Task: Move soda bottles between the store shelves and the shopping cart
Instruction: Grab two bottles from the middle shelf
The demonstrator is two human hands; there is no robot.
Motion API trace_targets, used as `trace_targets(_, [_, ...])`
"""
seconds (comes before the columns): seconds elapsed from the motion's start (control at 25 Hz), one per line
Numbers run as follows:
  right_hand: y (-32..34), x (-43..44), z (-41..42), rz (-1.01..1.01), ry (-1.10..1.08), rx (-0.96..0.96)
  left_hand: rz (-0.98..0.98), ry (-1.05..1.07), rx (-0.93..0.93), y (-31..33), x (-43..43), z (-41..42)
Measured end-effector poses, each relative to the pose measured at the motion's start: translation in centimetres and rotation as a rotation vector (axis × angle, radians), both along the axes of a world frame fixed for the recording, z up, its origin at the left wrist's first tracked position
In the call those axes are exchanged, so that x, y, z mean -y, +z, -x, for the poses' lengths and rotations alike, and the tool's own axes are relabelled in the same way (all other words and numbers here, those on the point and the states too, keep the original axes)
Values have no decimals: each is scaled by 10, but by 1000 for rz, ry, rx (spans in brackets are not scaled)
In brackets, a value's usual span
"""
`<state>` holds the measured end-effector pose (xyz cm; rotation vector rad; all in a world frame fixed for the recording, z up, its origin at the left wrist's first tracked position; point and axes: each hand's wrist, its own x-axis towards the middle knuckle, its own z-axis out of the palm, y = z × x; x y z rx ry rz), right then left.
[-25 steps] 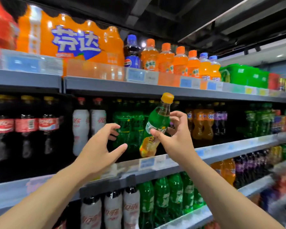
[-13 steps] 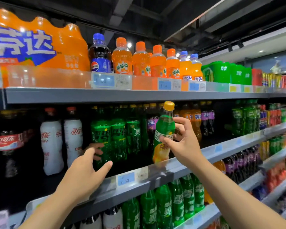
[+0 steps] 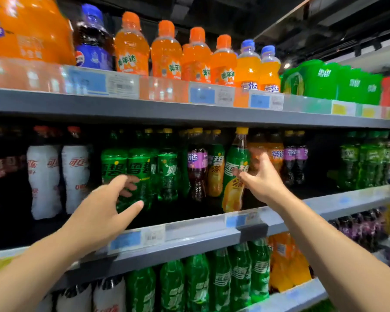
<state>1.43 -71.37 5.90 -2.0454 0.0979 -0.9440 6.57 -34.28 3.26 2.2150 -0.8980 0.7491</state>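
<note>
Blue and yellow paper price tags (image 3: 202, 95) in clear plastic strips; dark ceiling beams (image 3: 338, 21) above; green shrink-wrapped multipacks (image 3: 331, 81) upper right.

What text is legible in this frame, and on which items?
"美年达" on the orange bottles, top shelf.
"芬达" on the blue-capped orange bottles, on the purple bottle and on further bottles right of the right hand.
"雪碧" on the green bottles, on the yellow-capped bottle at the right hand and on the green multipacks.
Pepsi logo only on the dark bottle.
Coca-Cola script on the white bottles: blurred.
Price tags: unreadable.
</note>
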Motion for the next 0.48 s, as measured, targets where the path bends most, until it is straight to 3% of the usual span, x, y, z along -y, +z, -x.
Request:
trace_targets(0.2, [2,31,-43,-58,169,-1,110,-47,-20,5,87,-5])
trace_targets(0.4, [3,41,-72,-33,257,-78,34,14,-127,1,126,-24])
trace_targets(0.48, [1,45,-76,-33,277,-61,101,33,-162,5,142,-33])
